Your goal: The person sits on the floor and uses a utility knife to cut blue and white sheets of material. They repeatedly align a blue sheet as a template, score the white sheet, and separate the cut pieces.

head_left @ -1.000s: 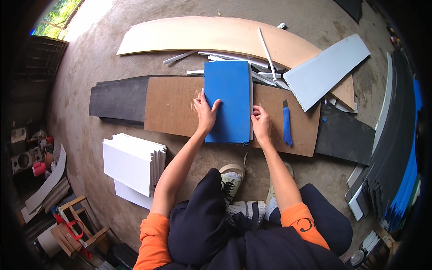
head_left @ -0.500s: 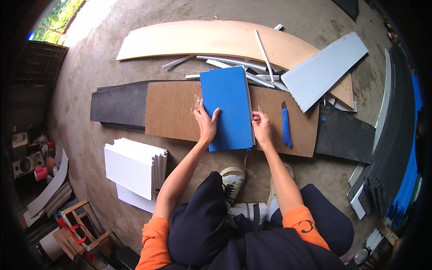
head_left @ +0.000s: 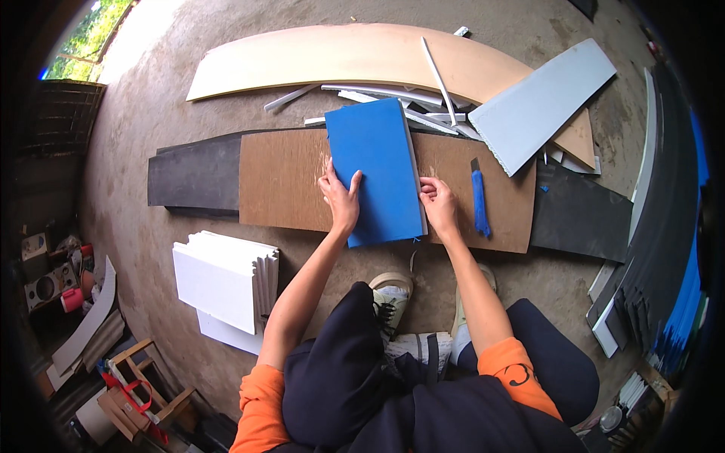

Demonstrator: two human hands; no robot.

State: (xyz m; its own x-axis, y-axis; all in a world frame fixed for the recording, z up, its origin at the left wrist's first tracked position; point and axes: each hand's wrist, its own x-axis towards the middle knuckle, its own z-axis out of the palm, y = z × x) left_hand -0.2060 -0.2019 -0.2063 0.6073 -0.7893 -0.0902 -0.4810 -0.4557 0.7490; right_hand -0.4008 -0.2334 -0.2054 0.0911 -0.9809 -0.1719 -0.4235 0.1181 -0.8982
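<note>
A rectangular blue sheet lies over the brown board, its long side running away from me and tilted slightly left. Along its right side shows the thin pale edge of a sheet beneath. My left hand grips the blue sheet's left edge, thumb on top and fingers at the side. At the right edge, my right hand has its thumb and fingertips pinched together against the pale layer. A utility knife with a blue-wrapped handle rests on the board, right of that hand.
Dark slabs lie under the brown board. White sheets are stacked at the left. Beyond the board lie a long tan panel, white offcut strips and a pale grey panel. Black and blue sheets line the right side.
The blue sheet has turned slightly, its far end shifting left. Both hands keep to its edges in much the same poses. The whole view has shifted a little.
</note>
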